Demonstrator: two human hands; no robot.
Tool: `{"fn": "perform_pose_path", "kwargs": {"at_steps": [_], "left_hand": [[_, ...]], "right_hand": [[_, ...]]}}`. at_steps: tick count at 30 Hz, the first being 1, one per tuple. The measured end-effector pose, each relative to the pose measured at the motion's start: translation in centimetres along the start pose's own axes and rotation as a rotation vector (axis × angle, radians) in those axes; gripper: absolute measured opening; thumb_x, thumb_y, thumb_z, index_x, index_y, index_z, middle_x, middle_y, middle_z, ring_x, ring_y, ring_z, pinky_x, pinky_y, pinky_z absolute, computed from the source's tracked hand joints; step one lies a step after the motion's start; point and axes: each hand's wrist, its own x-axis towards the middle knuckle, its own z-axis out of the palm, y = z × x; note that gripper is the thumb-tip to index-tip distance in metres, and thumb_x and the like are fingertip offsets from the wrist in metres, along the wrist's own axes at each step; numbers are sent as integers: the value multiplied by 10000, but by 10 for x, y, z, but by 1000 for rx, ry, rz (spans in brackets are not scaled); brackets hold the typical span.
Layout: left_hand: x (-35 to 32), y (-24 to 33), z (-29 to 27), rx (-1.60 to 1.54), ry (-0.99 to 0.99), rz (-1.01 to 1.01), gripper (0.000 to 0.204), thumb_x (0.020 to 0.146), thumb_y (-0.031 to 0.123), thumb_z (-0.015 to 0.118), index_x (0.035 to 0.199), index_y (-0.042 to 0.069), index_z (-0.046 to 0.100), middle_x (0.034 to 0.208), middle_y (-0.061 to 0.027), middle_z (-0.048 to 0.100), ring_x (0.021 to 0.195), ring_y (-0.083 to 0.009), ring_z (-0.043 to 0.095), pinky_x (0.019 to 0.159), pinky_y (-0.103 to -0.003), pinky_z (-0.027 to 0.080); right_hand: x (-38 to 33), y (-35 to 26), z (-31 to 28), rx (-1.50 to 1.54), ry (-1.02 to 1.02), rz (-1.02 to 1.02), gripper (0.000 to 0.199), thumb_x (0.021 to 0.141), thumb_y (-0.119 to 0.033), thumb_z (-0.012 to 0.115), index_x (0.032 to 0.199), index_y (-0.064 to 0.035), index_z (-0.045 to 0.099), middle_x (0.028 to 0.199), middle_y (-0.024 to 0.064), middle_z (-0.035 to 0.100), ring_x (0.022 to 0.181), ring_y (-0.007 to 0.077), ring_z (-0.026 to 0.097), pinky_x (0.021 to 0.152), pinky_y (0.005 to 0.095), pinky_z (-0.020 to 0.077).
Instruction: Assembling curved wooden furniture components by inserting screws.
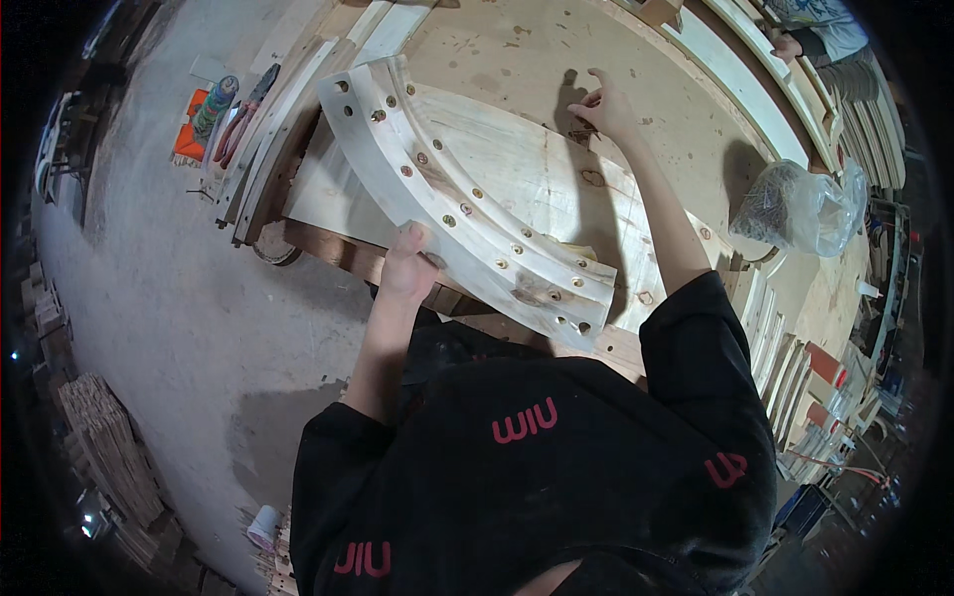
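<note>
A pale curved wooden piece (467, 214) lies slantwise over a flat wooden board (537, 149). Two lines of holes run along its arc, many with metal-coloured fittings in them. My left hand (405, 263) grips its near edge, thumb on top and the other fingers hidden beneath. Beyond the piece, my right hand (606, 107) is stretched over the far part of the brown worktop (487, 50). Its fingers are curved and apart, and I see nothing held in them. A dark shadow falls beside that hand.
Curved wooden strips (268, 149) lie at the left, near an orange object (191, 127) and a bottle (214, 109). A clear plastic bag (795, 207) of small parts sits right. Another person's hand (787, 46) rests by curved pieces (735, 84) at far right.
</note>
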Motion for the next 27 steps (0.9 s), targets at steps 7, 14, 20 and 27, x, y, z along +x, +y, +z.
{"fn": "perform_pose_path", "kwargs": {"at_steps": [7, 14, 20, 27], "left_hand": [[7, 0, -8, 111, -96, 32, 733, 705, 420, 634, 1282, 86, 331, 1240, -55, 431, 1176, -261, 384, 984, -445, 312], [2, 2, 5, 13, 9, 24, 758, 654, 361, 683, 1239, 20, 341, 1188, -83, 444, 1142, -225, 411, 980, -368, 319], [9, -1, -13, 68, -132, 101, 688, 732, 410, 607, 1271, 77, 340, 1231, -68, 436, 1139, -269, 425, 964, -440, 344], [8, 3, -4, 93, -141, 126, 730, 711, 427, 608, 1276, 69, 316, 1224, -91, 436, 1137, -283, 426, 957, -448, 355]], "right_hand": [[12, 10, 3, -32, -114, 106, 719, 602, -154, 744, 1215, -34, 387, 708, 85, 629, 662, 175, 609, 612, 304, 484], [-15, -61, -37, 431, 146, -80, 670, 656, -70, 706, 1231, -18, 365, 770, 104, 632, 697, 147, 608, 615, 277, 495], [-117, -166, -75, 1039, -194, -103, 674, 719, 6, 663, 1274, -3, 282, 780, 113, 626, 718, 135, 605, 672, 257, 496], [-141, -175, -75, 1095, -249, -22, 715, 706, 14, 669, 1293, 4, 262, 779, 107, 631, 768, 164, 619, 747, 285, 495]]}}
